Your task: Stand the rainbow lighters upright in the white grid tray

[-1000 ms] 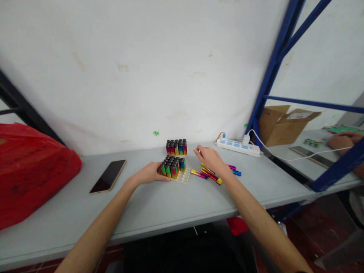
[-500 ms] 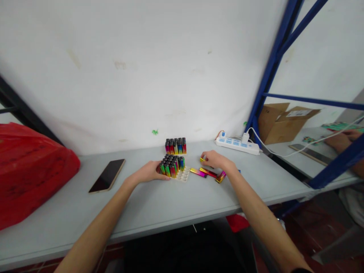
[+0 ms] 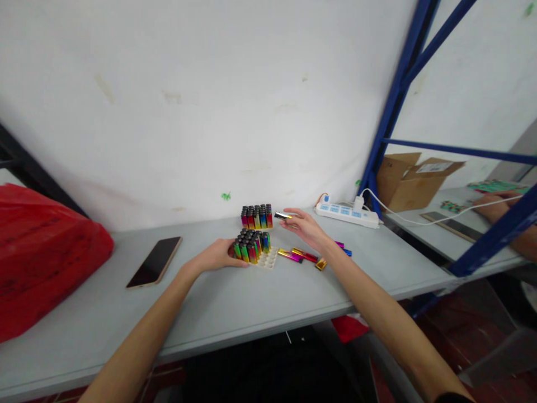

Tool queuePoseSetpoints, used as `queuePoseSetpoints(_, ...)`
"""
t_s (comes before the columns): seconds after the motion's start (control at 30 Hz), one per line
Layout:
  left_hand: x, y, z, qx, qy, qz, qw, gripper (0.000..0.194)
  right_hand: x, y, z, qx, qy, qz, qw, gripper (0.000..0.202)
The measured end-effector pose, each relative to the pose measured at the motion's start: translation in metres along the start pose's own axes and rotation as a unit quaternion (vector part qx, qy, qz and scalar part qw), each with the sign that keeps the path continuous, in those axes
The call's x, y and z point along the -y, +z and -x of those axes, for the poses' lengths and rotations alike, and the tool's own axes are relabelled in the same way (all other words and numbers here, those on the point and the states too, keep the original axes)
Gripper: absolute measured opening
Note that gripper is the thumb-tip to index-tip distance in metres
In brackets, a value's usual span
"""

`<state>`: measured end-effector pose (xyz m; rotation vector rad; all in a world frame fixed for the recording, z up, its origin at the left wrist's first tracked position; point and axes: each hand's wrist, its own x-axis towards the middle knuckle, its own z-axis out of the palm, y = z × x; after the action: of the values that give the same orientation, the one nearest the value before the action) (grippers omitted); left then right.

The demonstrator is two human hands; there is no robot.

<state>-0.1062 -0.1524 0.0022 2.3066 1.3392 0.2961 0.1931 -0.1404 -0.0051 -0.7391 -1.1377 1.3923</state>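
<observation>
My left hand (image 3: 218, 253) is wrapped round the left side of a group of upright lighters (image 3: 247, 243) with black tops and shiny rainbow bodies. They stand in a white tray (image 3: 268, 259) whose right part shows bare round holes. My right hand (image 3: 305, 226) is raised right of the tray, its fingers pinching a lighter (image 3: 283, 216) tilted nearly level, its dark end to the left. Below that hand several loose lighters lie on the table, among them a yellow-pink one (image 3: 290, 256), a red one (image 3: 305, 254) and a gold one (image 3: 321, 263).
A second block of upright lighters (image 3: 257, 217) stands behind, near the wall. A phone (image 3: 155, 262) and a red plastic bag (image 3: 46, 257) are on the left. At the back right lie a white power strip (image 3: 348, 214) and its cord; a blue frame post (image 3: 390, 112) rises beside another person's hands.
My right hand has lifted a lighter from among the loose ones and moved it up and left, towards the tray. My left hand keeps its hold.
</observation>
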Motion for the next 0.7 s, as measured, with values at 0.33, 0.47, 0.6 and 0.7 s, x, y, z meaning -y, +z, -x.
queuePoseSetpoints(0.33, -0.004, -0.003, 0.001, 0.010, 0.004, -0.011, 1.000, 0.063, -0.009, 0.007, -0.001, 0.060, 0.045, -0.032, 0.997, 0.024)
queuePoseSetpoints(0.47, -0.003, -0.001, 0.001, 0.007, 0.013, 0.002, 1.000, 0.063, -0.008, 0.007, 0.002, 0.068, 0.063, -0.009, 0.996, 0.030)
queuePoseSetpoints(0.6, -0.001, 0.000, 0.000, 0.009, 0.022, 0.014, 1.000, 0.064, -0.006, 0.013, 0.005, 0.087, 0.056, -0.007, 0.995, 0.036)
queuePoseSetpoints(0.7, -0.002, -0.001, 0.001, 0.012, 0.027, 0.013, 0.999, 0.063, -0.006, 0.017, 0.006, 0.095, 0.022, 0.019, 0.995, 0.036)
